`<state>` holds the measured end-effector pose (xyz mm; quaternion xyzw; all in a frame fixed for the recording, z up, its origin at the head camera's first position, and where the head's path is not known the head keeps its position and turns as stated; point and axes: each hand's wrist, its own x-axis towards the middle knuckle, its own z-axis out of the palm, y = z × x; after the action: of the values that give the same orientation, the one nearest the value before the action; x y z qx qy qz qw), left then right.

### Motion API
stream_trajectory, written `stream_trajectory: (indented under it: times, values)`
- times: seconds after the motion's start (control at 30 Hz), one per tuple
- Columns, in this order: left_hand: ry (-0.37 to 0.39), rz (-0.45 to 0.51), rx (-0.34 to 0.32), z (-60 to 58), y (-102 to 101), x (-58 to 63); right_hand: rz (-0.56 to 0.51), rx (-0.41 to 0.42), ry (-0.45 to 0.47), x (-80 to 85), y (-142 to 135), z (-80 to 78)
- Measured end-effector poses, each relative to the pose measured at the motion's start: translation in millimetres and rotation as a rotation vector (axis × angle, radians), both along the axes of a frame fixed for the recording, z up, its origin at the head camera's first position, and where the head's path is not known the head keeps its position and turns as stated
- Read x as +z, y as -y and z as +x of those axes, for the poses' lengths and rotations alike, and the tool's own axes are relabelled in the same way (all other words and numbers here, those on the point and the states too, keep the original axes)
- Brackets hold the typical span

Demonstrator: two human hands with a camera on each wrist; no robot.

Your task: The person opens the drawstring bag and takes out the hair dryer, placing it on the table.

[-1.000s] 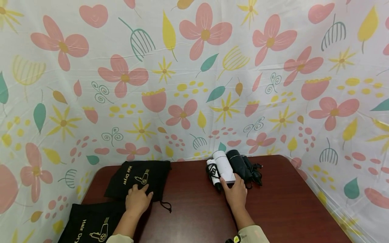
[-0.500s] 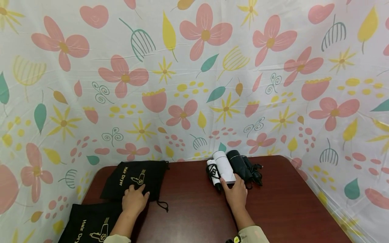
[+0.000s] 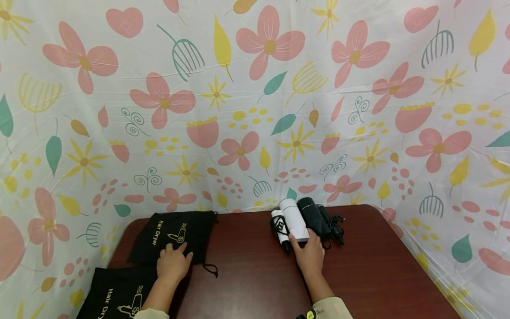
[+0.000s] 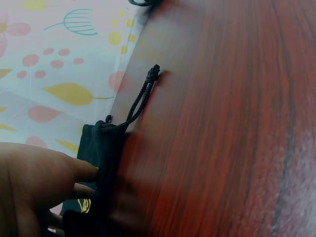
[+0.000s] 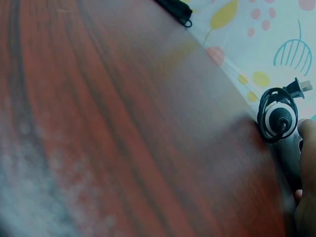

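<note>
My left hand (image 3: 174, 264) rests on a black drawstring pouch (image 3: 159, 230) printed "Hair Dryer", its fingers spread on the fabric. In the left wrist view the pouch's cord loop (image 4: 140, 101) lies out across the table beyond my hand (image 4: 37, 182). With thumb and fingers on either side, my right hand (image 3: 308, 254) grips the near end of a white hair dryer (image 3: 292, 217), folded, its cord wound round the handle (image 3: 280, 223). Beside it on the right lies a black folded hair dryer (image 3: 314, 217). The right wrist view shows the wound cord (image 5: 264, 128) and a plug (image 5: 298, 88).
A second black "Hair Dryer" pouch (image 3: 107, 283) lies at the near left, its far edge close to the first pouch. Brown wooden table (image 3: 247, 274) spans the space between my hands. A floral sheet (image 3: 255, 110) hangs behind the table's far edge.
My left hand and the pouch under it have slid a little to the left. The right hand and both hair dryers have stayed where they were.
</note>
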<state>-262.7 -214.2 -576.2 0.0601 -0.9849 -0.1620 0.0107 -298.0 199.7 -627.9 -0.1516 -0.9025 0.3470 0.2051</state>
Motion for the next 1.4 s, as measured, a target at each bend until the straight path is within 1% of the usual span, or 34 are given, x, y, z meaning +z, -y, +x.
stream_trajectory:
  times: [0.53,0.8,0.93,1.13,1.3,1.4]
  values:
    - [-0.002,0.001,0.018,-1.0,10,-0.6,0.001,0.005,0.005,-0.4,-1,-0.1]
    - [0.028,-0.004,0.024,-1.0,17,-0.9,-0.003,0.005,0.01,-0.4,-1,0.3]
    - [0.039,-0.013,0.024,-0.5,20,0.9,-0.008,0.01,0.016,0.7,0,0.9]
    - [0.057,0.003,0.025,-1.6,23,4.9,-0.015,0.015,0.019,3.5,0,2.3]
    - [0.08,0.015,0.037,-3.6,26,4.8,-0.017,0.021,0.029,4.7,0,2.8]
    - [0.073,0.016,0.035,-4.5,29,3.5,-0.022,0.023,0.03,4.8,0,3.0]
